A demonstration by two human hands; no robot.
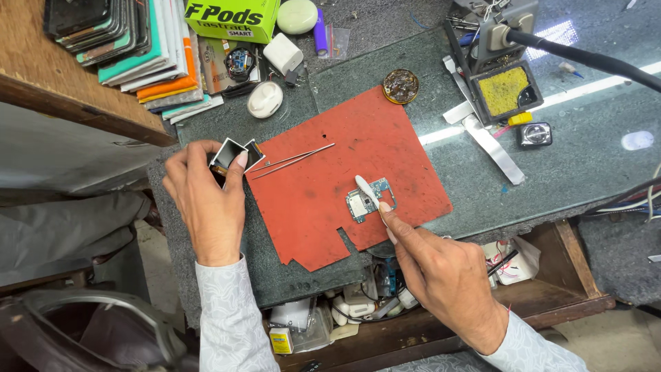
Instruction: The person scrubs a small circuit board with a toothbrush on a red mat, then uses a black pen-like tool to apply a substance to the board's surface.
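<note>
Circuit board (370, 198) lies bare on the red mat (330, 220), out of its case, so teardown looks done. Right hand (441, 275) pinches a white pry tool (365, 190), tip on the board. Left hand (206, 200) grips the small square watch case (234, 156) at the mat's edge. Tweezers (292, 160) lie unused. Refit not yet done; soldering stand (506, 86) beyond.

Left hand (206, 196) hides most of small square part (229, 156); circuit board (368, 200) detail too small.
</note>
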